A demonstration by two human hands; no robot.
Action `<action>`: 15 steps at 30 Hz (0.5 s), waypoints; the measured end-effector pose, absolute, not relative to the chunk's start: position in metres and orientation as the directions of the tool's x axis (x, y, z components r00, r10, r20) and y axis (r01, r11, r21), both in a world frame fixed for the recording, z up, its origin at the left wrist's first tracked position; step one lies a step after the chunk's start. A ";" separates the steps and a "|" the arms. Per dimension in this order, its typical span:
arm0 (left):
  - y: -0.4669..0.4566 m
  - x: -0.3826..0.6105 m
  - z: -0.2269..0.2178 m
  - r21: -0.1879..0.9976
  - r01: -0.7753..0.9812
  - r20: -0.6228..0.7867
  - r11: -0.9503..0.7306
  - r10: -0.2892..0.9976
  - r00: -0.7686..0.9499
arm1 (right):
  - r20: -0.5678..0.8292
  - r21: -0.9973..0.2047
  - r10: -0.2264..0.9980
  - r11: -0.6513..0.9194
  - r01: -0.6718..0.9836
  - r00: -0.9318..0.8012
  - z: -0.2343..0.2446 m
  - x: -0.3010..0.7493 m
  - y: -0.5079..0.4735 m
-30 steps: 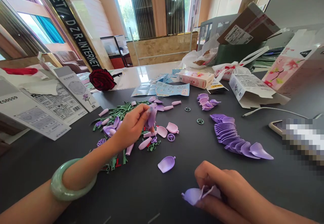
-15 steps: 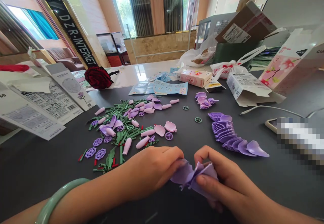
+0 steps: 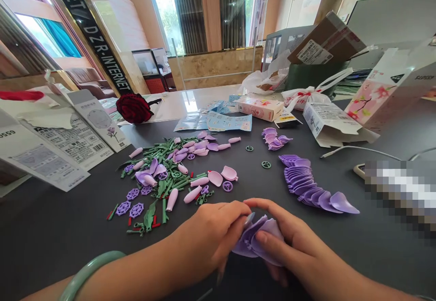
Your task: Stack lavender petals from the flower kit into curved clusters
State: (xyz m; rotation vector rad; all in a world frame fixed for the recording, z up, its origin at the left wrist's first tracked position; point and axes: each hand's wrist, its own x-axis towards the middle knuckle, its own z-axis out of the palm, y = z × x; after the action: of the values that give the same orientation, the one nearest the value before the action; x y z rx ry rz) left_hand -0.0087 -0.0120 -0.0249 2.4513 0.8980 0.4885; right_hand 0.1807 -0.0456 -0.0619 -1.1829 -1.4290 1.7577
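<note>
Dark table (image 3: 61, 233), bare in the foreground. Left hand (image 3: 221, 226) and right hand (image 3: 299, 242): fingers of both clamped on purple petals (image 3: 275, 228), held between them above the near side. Likely hazard: uneven squeezing could slip or bend a petal. Obstacle: heap of loose parts (image 3: 166, 153), beyond the left wrist, liable to be knocked. Also: petal row (image 3: 301, 180), right; phone (image 3: 359, 170), farther right; two green wheels (image 3: 266, 165), beyond.

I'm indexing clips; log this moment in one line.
left hand: touching purple petals; right hand: holding same petals; rightward: fanned petal row; leftward: mixed parts pile
</note>
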 end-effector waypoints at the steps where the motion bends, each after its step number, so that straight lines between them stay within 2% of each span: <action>1: -0.013 -0.008 -0.025 0.562 0.495 0.158 -0.662 0.674 0.722 | -0.270 -0.963 0.855 -0.248 0.110 -0.443 -0.061 0.180 -0.045; 9: -0.020 -0.008 -0.031 0.681 0.486 0.105 -0.547 0.731 0.674 | -0.243 -0.968 0.838 -0.181 0.172 -0.488 -0.053 0.180 -0.044; 12: -0.021 -0.010 -0.038 0.637 0.466 0.158 -0.614 0.695 0.701 | -0.235 -0.972 0.816 -0.182 0.150 -0.529 -0.051 0.181 -0.043; 15: -0.021 -0.012 -0.044 0.549 0.429 0.268 -0.717 0.637 0.722 | -0.208 -0.977 0.814 -0.143 0.159 -0.543 -0.050 0.182 -0.043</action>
State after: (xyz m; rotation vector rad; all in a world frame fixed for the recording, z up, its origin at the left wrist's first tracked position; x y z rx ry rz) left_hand -0.0116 -0.0213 -0.0437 2.4715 0.8159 0.6193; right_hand 0.1822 -0.0432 -0.0496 -1.0958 -1.6353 1.7352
